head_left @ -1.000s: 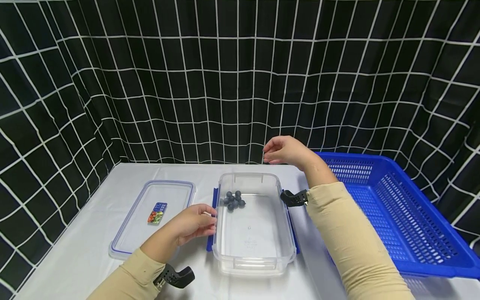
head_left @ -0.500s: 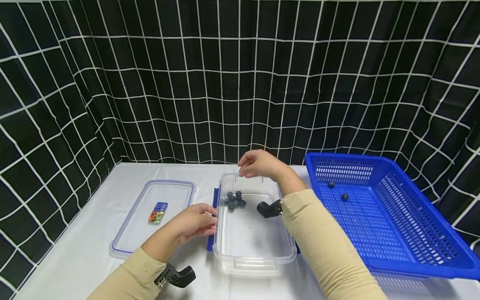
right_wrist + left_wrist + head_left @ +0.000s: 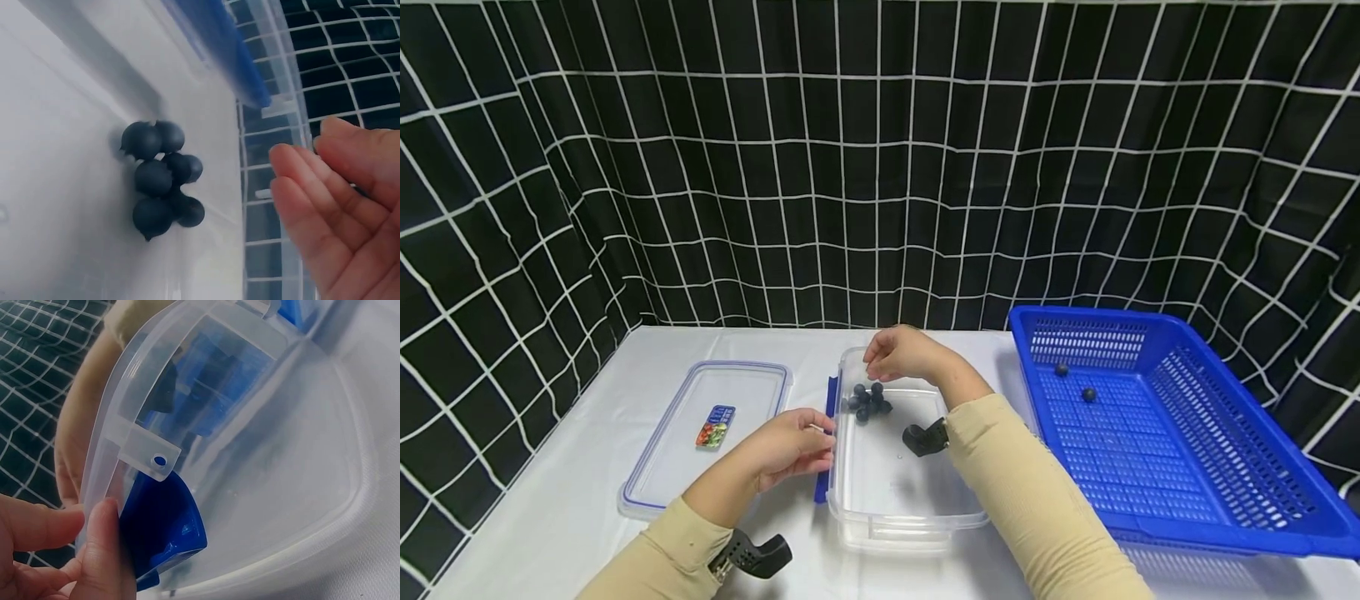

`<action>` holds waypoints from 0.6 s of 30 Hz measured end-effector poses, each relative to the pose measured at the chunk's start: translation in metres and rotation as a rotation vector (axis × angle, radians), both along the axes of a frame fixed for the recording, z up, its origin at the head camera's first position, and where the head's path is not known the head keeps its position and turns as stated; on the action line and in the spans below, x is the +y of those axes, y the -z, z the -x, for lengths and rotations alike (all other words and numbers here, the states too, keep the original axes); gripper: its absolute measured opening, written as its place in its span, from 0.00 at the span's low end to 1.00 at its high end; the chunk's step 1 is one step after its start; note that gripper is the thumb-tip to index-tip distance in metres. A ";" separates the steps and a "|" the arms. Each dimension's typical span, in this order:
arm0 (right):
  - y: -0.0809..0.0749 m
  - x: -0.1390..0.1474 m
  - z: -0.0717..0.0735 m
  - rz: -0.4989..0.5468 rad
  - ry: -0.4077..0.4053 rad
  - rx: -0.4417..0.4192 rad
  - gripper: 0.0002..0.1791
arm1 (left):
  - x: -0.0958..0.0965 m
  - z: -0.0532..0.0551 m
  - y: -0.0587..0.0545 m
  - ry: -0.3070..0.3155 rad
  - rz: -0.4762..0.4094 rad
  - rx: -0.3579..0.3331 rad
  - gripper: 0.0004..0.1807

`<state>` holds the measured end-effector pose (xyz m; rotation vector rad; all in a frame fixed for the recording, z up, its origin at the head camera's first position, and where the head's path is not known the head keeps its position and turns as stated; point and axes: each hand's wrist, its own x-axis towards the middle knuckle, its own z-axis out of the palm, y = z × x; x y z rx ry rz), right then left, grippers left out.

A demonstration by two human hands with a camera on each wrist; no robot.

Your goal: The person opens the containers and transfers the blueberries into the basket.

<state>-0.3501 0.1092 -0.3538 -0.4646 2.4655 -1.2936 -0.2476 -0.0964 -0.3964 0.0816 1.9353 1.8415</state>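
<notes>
- Movement: relative to half a second ago, the right hand (image 3: pixel 904 357) is lower and farther left in the head view; the left hand (image 3: pixel 793 446) keeps its position.
- Right hand: thumb and fingers are partly bent, with a small gap between the tips; nothing is in its grasp. It hangs over the upper part of the rectangular clear plastic container (image 3: pixel 887 525), just above the cluster of dark blue round berries (image 3: pixel 862 404) and apart from it.
- Cluster: the berries rest on the container floor, at its upper left. In the right wrist view they sit left of the fingertips.
- Left hand: thumb and finger pinch the container rim at its left side, beside the blue plastic side latch (image 3: pixel 165 519), which hangs outward.
- Container: it stands upright at the lower centre of the head view, on the white cloth-covered table (image 3: pixel 550 500).
- Right of frame: the blue perforated plastic basket (image 3: pixel 1217 533) contains two loose dark blue berries (image 3: pixel 1088 394), near its upper left corner.
- Left of frame: the flat clear lid with blue edging (image 3: pixel 752 387) lies on the table and bears a small coloured label (image 3: pixel 715 427).
- Background: a black curtain with a white grid (image 3: pixel 880 167).
</notes>
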 end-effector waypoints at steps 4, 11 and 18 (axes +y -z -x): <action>0.006 0.002 0.001 -0.056 -0.030 -0.031 0.10 | 0.001 0.000 0.000 -0.002 0.001 0.001 0.12; 0.017 -0.005 -0.001 -0.248 -0.078 -0.005 0.10 | 0.001 0.000 0.000 -0.006 0.000 0.017 0.12; 0.024 -0.008 -0.002 -0.307 -0.068 0.005 0.10 | 0.000 -0.001 0.002 -0.010 0.000 0.018 0.11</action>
